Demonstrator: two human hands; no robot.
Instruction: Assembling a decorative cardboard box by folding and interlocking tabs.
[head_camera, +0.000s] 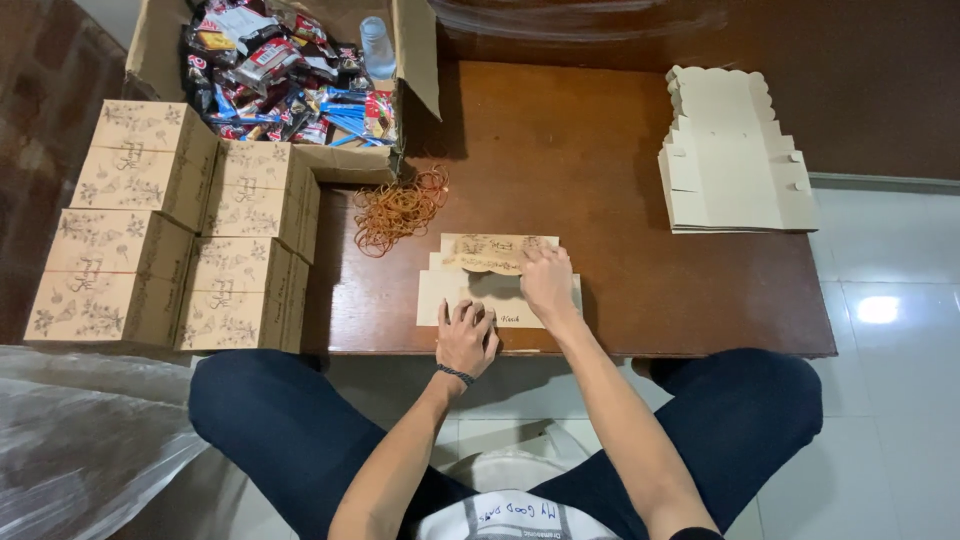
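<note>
Flatly, both hands (505, 310) press box blank (452, 292).

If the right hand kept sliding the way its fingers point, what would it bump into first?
The right hand lies on the flat box sheet, fingers pointing away from the person. Past the sheet's scalloped edge the table looks bare along that line. The rubber bands lie off to its left, so probably nothing.

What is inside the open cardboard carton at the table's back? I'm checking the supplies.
The open cardboard carton holds colourful wrapped snack packets and a clear bottle. Whatever lies beneath them is covered.
</note>
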